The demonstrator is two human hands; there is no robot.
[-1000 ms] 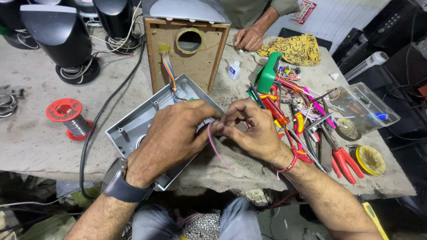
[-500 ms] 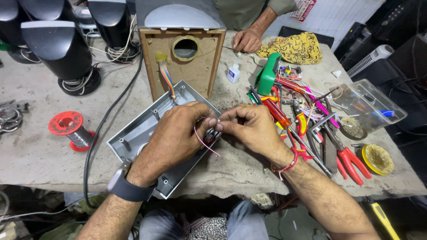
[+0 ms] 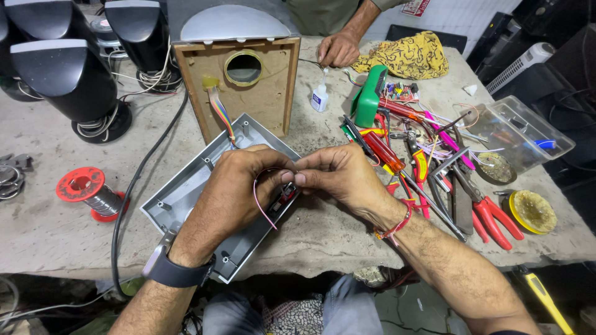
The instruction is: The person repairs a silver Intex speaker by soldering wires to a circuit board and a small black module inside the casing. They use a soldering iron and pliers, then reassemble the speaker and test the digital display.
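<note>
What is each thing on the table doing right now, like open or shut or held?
Left hand: pinching the pink wire.
Right hand: pinching the same wire.
Pink wire: held, looped down.
Grey panel: lying open side up.
Wooden speaker box: upright, back open.
Clear plastic box: no lid on.
Solder spool: lying on its side.

Panel (image 3: pixel 186 198) lies on bench (image 3: pixel 49 236), in front of wooden box (image 3: pixel 261 93); solder spool (image 3: pixel 87 192) left of it, tool pile (image 3: pixel 434 167) right, speakers (image 3: pixel 68 74) behind-left.
</note>
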